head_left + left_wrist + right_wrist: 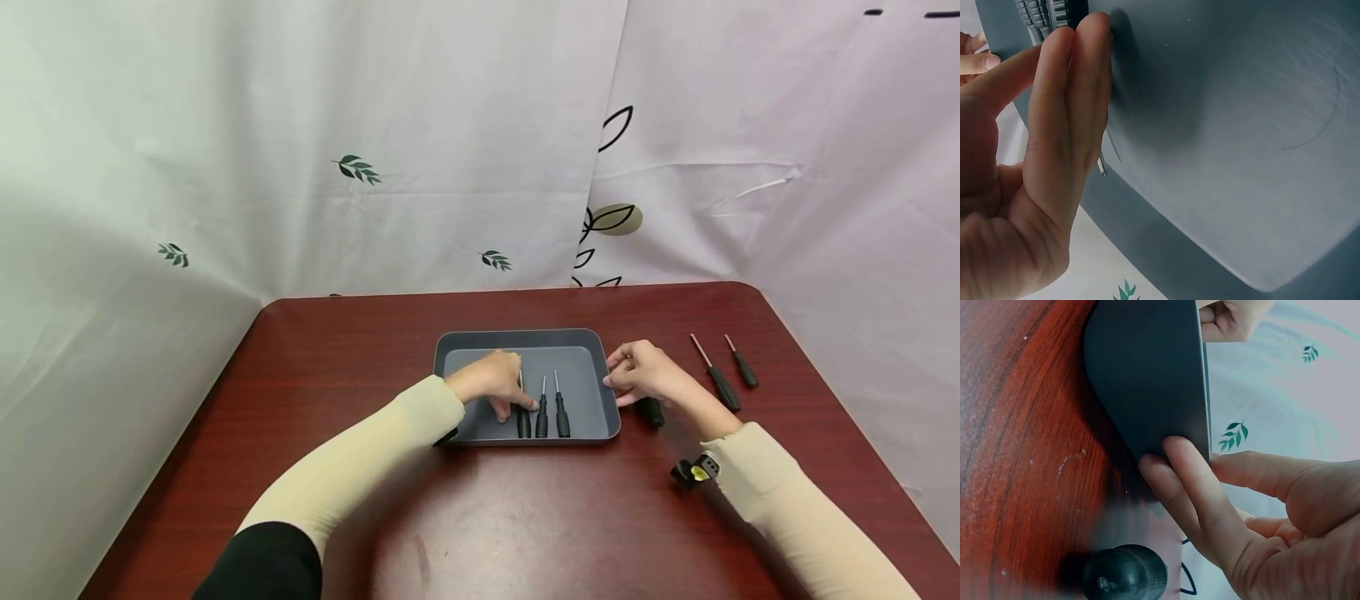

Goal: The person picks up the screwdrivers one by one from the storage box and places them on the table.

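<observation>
In the head view a grey tray (pixel 517 338) lies on the table with three black-handled screwdrivers side by side in it. My left hand (pixel 491 379) reaches inside and holds the leftmost screwdriver (pixel 523 423) near its handle, fingers to its left and thumb to its right. The left wrist view shows long fingers (pixel 1067 119) beside the dark handle; the thumb tip is hidden. Right of it lie a second screwdriver (pixel 542 417) and a third screwdriver (pixel 562 415). My right hand (pixel 643 371) pinches the tray's right wall between thumb and fingers (pixel 1188 472).
A thick black handle (pixel 650 411) lies just under my right hand. Farther right on the red-brown table (pixel 352 358) are a long screwdriver (pixel 722 387) and a shorter screwdriver (pixel 745 369). White cloth (pixel 420 125) hangs behind the table.
</observation>
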Available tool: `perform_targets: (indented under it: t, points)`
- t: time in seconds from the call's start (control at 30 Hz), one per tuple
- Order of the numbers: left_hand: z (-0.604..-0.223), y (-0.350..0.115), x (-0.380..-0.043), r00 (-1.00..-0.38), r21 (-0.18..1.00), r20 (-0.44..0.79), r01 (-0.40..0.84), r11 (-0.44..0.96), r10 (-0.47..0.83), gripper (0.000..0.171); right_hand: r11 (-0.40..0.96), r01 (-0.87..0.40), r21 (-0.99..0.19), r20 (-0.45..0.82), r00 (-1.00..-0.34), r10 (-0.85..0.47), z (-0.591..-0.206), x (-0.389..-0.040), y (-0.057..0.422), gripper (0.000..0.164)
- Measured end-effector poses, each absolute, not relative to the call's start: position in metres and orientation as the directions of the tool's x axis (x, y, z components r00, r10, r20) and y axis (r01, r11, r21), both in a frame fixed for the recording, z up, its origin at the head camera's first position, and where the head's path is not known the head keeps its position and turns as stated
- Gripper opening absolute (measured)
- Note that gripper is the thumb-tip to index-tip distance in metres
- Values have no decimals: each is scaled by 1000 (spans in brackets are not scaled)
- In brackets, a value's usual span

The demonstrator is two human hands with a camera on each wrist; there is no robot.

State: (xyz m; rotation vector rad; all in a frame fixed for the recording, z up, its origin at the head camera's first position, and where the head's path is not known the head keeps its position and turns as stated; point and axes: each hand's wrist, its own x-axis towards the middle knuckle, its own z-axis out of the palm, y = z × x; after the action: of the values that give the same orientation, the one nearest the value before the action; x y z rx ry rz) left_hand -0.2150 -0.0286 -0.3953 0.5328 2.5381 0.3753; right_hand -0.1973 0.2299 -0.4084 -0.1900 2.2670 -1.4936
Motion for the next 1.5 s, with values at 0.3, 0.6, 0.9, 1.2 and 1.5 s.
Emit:
perform_targets:
  t: [0.3, 0.6, 0.9, 1.2, 1.5]
  points:
    - [-396, -28, -215, -796, 376, -426, 278, 884, 431, 37, 404, 125, -906, -274, -902, -335, -409, -197, 230, 32]
    - [-396, -29, -218, -796, 464, -436, 202, 862, 421, 29, 405, 132, -905, -279, -902, -329, -409, -197, 230, 33]
    - [-396, -33, -219, -783, 469, -451, 200, 860, 428, 28, 400, 143, -905, -288, -898, -332, -409, -197, 229, 34]
    - [-393, -36, -220, -755, 531, -508, 104, 841, 414, 24, 387, 154, -909, -291, -899, -327, -408, -197, 229, 35]
    - [-387, -40, -219, -731, 573, -534, 55, 817, 424, 22, 386, 156, -909, -292, -899, -325, -408, -197, 229, 35]
